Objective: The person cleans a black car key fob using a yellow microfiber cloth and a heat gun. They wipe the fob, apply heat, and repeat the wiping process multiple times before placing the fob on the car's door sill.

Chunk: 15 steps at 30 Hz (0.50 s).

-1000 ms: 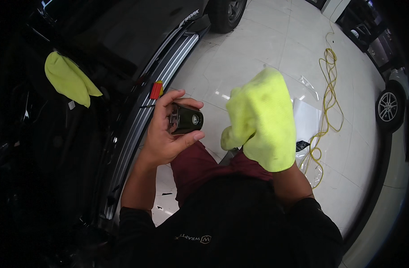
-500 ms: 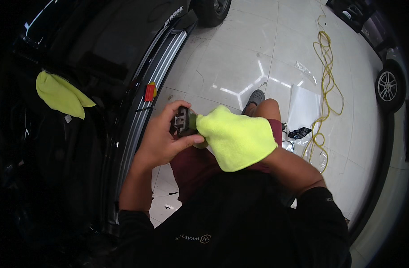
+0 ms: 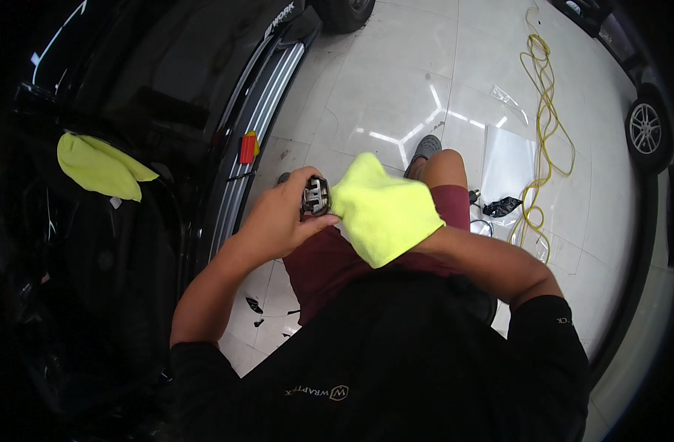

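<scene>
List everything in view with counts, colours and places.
Slotted part: one, black and silver, in left hand
Near cloth: one, lime, covering right hand
Other cloth: one, lime, on black vehicle
Tool: one, red and yellow, on side step
Cord: one, yellow, floor right
Sheet: one, white, beside cord
Crumpled scrap: one, black, by sheet
Tyres: two, black, top and right
Clog: one clear, grey, beyond near cloth
Shirt: one, black, bottom
Shorts: one, maroon, above shirt
Hands: two, right covered
</scene>
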### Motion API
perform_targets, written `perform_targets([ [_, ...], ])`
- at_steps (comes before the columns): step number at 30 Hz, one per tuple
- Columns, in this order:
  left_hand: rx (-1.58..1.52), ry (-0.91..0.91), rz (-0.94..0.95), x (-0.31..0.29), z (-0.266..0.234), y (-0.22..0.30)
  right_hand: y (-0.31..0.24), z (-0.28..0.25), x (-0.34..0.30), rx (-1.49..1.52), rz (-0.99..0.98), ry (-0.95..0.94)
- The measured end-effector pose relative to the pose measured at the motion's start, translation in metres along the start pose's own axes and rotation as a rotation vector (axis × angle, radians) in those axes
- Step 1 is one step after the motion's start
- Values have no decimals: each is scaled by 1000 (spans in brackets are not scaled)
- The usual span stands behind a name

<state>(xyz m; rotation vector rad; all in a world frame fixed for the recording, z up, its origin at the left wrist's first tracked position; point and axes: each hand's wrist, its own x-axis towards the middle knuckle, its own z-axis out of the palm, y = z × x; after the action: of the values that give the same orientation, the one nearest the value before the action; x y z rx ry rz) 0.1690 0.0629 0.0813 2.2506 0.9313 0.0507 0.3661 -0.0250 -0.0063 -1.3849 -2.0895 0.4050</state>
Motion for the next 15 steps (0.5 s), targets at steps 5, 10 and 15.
perform_targets([
  [5,519,285,483,6,14,-26,-13,9,4,1425,722,-168],
  [10,87,-35,35,2,-29,20,-41,-34,26,242,162,-182],
  [15,-357,-362,86,-1,-34,-13,-33,-43,18,-18,-222,-96],
])
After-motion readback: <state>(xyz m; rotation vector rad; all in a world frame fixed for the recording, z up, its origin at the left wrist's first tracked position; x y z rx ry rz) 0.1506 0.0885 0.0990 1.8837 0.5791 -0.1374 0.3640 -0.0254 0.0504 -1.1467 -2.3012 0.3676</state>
